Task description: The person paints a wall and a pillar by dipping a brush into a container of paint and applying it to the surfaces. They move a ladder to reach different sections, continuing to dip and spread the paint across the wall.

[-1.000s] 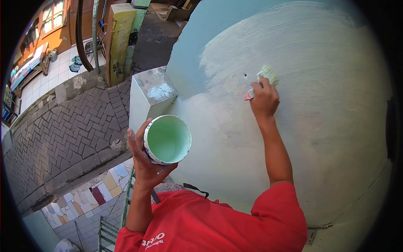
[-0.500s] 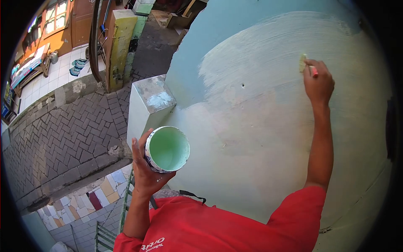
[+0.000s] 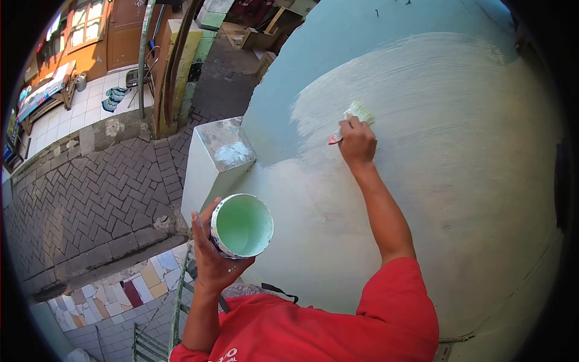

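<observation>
My left hand point(image 3: 212, 256) is wrapped round a round paint tub point(image 3: 265, 212), its rim smeared white and its inside holding pale green paint. In my right hand point(image 3: 359, 143) is a paintbrush point(image 3: 360, 112) with pale bristles and a red handle end. The bristles rest against the wall point(image 3: 338, 223), within a broad patch of whitish, streaky strokes. Above and left of that patch the wall surface is blue. My right fingers close over the brush handle and hide part of it.
A low pillar point(image 3: 211, 145) with a paint-stained top juts out left of the wall. Green metal ladder rails point(image 3: 179, 301) stand below my left arm. Further left lie a brick-paved lane point(image 3: 108, 205), a tiled porch and a bench point(image 3: 45, 99).
My right hand has swept the paintbrush leftward and slightly down across the wall, and the brush has turned. My left hand and the tub sit slightly lower in view.
</observation>
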Tool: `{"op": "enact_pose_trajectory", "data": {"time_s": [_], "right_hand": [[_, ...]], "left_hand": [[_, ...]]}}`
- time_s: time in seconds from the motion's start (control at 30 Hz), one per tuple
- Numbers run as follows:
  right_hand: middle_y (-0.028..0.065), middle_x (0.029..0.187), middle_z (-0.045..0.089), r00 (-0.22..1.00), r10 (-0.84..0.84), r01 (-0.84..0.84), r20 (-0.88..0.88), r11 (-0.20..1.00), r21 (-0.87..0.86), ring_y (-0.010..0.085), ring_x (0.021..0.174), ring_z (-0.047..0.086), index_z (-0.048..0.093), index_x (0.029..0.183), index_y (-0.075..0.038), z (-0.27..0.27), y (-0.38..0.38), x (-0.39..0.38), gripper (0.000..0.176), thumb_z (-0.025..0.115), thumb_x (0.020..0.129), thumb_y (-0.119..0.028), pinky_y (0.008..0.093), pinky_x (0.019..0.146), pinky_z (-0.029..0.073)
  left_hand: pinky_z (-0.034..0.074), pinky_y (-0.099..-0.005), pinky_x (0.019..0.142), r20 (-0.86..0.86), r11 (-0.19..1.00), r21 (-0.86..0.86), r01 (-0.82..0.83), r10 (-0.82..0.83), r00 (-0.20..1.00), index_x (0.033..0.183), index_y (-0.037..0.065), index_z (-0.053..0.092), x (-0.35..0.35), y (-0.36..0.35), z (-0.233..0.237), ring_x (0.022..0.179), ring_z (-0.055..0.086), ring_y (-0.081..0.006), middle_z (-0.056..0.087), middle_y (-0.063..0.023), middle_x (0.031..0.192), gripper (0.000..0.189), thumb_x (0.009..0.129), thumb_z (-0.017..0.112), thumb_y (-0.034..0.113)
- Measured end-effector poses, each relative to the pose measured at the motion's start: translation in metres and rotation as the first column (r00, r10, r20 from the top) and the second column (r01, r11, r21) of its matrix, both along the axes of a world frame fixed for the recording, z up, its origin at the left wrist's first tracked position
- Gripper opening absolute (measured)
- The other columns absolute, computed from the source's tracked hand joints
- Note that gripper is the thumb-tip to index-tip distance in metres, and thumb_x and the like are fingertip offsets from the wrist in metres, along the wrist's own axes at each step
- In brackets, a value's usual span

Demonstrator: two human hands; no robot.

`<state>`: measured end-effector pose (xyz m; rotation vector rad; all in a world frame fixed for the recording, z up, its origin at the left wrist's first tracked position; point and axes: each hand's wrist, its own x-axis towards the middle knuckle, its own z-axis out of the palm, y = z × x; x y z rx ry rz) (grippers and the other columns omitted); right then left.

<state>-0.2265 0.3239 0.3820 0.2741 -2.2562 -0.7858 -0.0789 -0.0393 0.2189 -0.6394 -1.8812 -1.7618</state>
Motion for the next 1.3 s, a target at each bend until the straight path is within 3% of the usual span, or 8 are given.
{"op": "enact_pose_trajectory", "data": {"time_s": [0.13, 0.23, 0.4, 0.63, 0.77, 0.9, 1.13, 1.3], "right_hand": [[0.006, 0.094, 0.065, 0.945, 0.003, 0.068, 0.327, 0.976, -0.207, 0.0283, 0.084, 0.066, 0.07, 0.085, -0.011, -0.159, -0.013, -0.017, 0.005, 0.067, 0.08, -0.01, 0.0429, 0.072, 0.057], [0.0087, 0.095, 0.068, 0.915, 0.027, 0.134, 0.402, 0.92, -0.368, 0.0311, 0.088, 0.069, 0.072, 0.089, -0.012, -0.163, -0.016, -0.023, 0.008, 0.066, 0.086, -0.016, 0.0472, 0.074, 0.057], [0.0155, 0.096, 0.076, 0.986, -0.153, 0.161, 0.062, 0.811, -0.562, 0.0379, 0.09, 0.073, 0.079, 0.102, -0.013, 0.088, 0.007, -0.019, 0.024, 0.069, 0.091, -0.032, 0.0471, 0.081, 0.058], [0.008, 0.106, 0.075, 0.754, -0.223, 0.296, -0.619, 0.955, 0.017, 0.0323, 0.098, 0.072, 0.078, 0.107, -0.017, 0.392, -0.005, 0.037, 0.023, 0.063, 0.097, -0.031, 0.0447, 0.082, 0.059], [0.0062, 0.107, 0.067, 0.752, -0.308, 0.45, -0.583, 0.886, 0.114, 0.0279, 0.102, 0.068, 0.077, 0.105, -0.014, 0.347, -0.013, 0.008, 0.016, 0.065, 0.096, -0.022, 0.0408, 0.085, 0.06], [0.0065, 0.097, 0.067, 0.931, -0.099, 0.199, -0.352, 0.945, 0.26, 0.0258, 0.091, 0.069, 0.074, 0.088, -0.009, 0.18, 0.003, -0.061, 0.008, 0.068, 0.091, -0.012, 0.0357, 0.074, 0.061], [0.0096, 0.097, 0.064, 0.969, 0.009, 0.056, 0.245, 0.965, -0.258, 0.0312, 0.092, 0.067, 0.071, 0.087, -0.011, -0.104, -0.033, -0.118, 0.008, 0.064, 0.088, -0.014, 0.0455, 0.079, 0.058], [0.0132, 0.103, 0.071, 0.968, -0.069, 0.183, 0.241, 0.851, -0.492, 0.0373, 0.096, 0.069, 0.075, 0.098, -0.01, -0.025, -0.034, -0.11, 0.018, 0.064, 0.094, -0.024, 0.0491, 0.084, 0.057]], "left_hand": [[0.046, -0.0503, 0.109, 0.012, 0.998, -0.044, -0.05, 0.05, 0.999, 0.162, 0.011, -0.013, 0.006, -0.011, -0.001, 0.129, 0.057, -0.037, 0.043, -0.0252, 0.151, 0.148, 0.063, 0.098, 0.015], [0.044, -0.0511, 0.11, 0.028, 0.998, -0.038, -0.041, 0.042, 0.999, 0.162, 0.011, -0.012, 0.005, -0.009, -0.006, 0.129, 0.057, -0.0369, 0.045, -0.024, 0.15, 0.148, 0.062, 0.098, 0.016], [0.046, -0.0532, 0.104, -0.025, 0.998, 0.01, -0.055, 0.055, 0.998, 0.163, 0.011, -0.006, 0.002, -0.008, 0.004, 0.125, 0.059, -0.0431, 0.045, -0.0308, 0.148, 0.146, 0.058, 0.096, 0.009], [0.045, -0.0531, 0.105, -0.031, 0.995, 0.082, -0.055, 0.058, 0.998, 0.163, 0.011, -0.006, -0.002, 0.007, 0.006, 0.126, 0.057, -0.0431, 0.047, -0.0292, 0.147, 0.146, 0.058, 0.096, 0.009], [0.044, -0.0545, 0.105, -0.037, 0.997, 0.058, -0.051, 0.053, 0.998, 0.163, 0.012, -0.004, -0.002, 0.003, 0.006, 0.126, 0.056, -0.0437, 0.047, -0.0294, 0.148, 0.146, 0.057, 0.097, 0.011], [0.041, -0.056, 0.107, -0.009, 0.996, 0.066, -0.065, 0.065, 0.998, 0.163, 0.011, -0.003, -0.001, 0.001, -0.006, 0.126, 0.056, -0.0446, 0.048, -0.0299, 0.148, 0.146, 0.057, 0.097, 0.014], [0.036, -0.0558, 0.11, 0.019, 0.986, -0.04, -0.159, 0.16, 0.987, 0.163, 0.01, -0.003, 0.009, -0.016, -0.016, 0.126, 0.056, -0.0436, 0.048, -0.0283, 0.148, 0.144, 0.059, 0.097, 0.017], [0.038, -0.054, 0.106, 0.049, 0.984, -0.029, -0.177, 0.178, 0.983, 0.163, 0.009, -0.003, 0.017, -0.023, -0.025, 0.126, 0.056, -0.0436, 0.048, -0.0277, 0.148, 0.145, 0.057, 0.096, 0.015]]}}
